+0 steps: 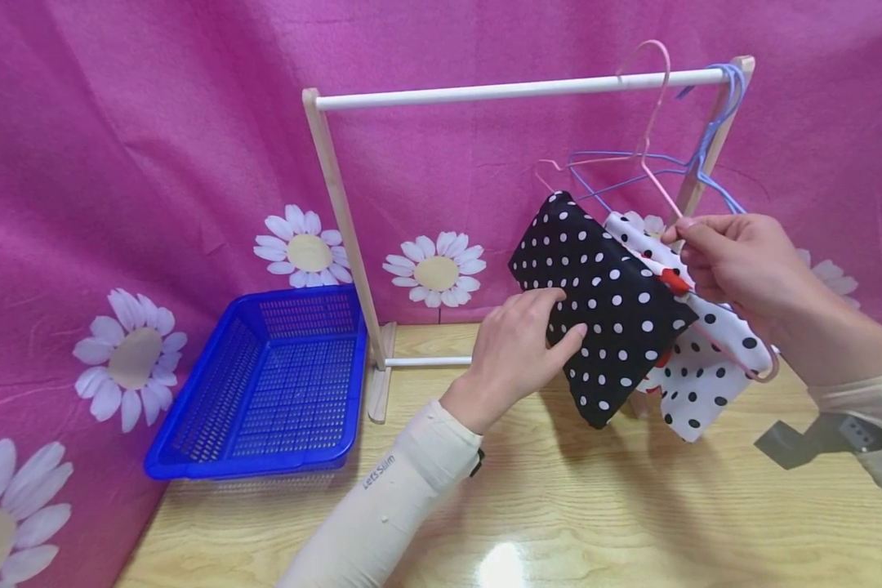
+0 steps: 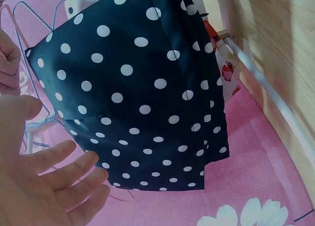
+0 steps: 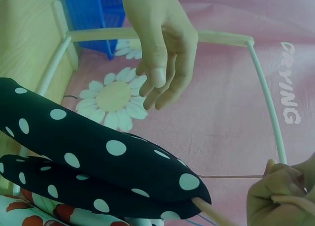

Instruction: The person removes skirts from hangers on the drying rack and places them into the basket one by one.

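Observation:
My right hand pinches a pink clothes hanger by its sloping arm, and the hanger's hook overlaps the rail in the head view. Folded over that hanger hangs a black cloth with white dots. My left hand is beside the cloth with fingers loosely spread; in the left wrist view, the same hand has nothing in its grasp. Behind the black cloth hangs a white cloth with black dots and red patches. Blue hangers are at the rail's right end.
A wooden-framed rack with a white rail stands on the wood-grain table. At its left sits a blue perforated basket. A pink backdrop with daisies hangs behind. A grey patch overlaps the lower right.

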Tool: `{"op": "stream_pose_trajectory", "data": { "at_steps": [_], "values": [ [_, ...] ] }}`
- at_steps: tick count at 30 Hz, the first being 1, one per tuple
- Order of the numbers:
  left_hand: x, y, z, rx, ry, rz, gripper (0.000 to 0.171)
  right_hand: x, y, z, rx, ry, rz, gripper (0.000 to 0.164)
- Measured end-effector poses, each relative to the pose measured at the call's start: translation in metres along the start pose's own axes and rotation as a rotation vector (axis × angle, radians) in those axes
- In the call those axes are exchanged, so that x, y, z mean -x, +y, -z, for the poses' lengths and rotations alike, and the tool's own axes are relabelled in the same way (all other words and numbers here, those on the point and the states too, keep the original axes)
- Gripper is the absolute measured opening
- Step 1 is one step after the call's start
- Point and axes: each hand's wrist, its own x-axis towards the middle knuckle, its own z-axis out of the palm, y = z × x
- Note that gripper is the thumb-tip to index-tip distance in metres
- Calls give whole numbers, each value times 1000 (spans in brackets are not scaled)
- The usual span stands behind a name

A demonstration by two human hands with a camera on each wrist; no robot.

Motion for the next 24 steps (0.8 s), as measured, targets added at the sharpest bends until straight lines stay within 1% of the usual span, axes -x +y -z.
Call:
{"op": "stream_pose_trajectory", "data": {
  "at_steps": [2,3,5,8,9,10,12,14,15,21,22,24],
  "values": [
    [0,0,0,2,-6,2,49,0,0,0,2,0,0,33],
    [0,0,0,2,-9,4,49,0,0,0,30,10,0,34],
    [-1,-1,0,3,-15,6,49,-1,0,0,26,6,-2,33],
    [-1,-2,0,17,-23,8,49,-1,1,0,87,26,-5,32],
    [0,-2,0,16,-27,10,49,-2,1,0,101,32,-9,32],
    [0,-2,0,22,-29,11,49,-3,2,0,88,28,-10,31],
    [0,-3,1,29,-33,15,50,-3,2,0,129,39,-8,31],
    [0,-3,1,22,-35,21,50,-3,2,-1,133,36,-7,31],
    [0,-3,2,19,-35,24,50,-4,2,-1,114,24,-7,31],
    [0,-4,4,5,-31,29,50,-7,-1,-8,170,14,-19,35],
    [0,-4,4,4,-31,30,50,-7,-2,-9,202,20,-20,36],
    [-1,-5,5,6,-29,31,50,-8,-3,-10,222,15,-22,35]
  ]
}}
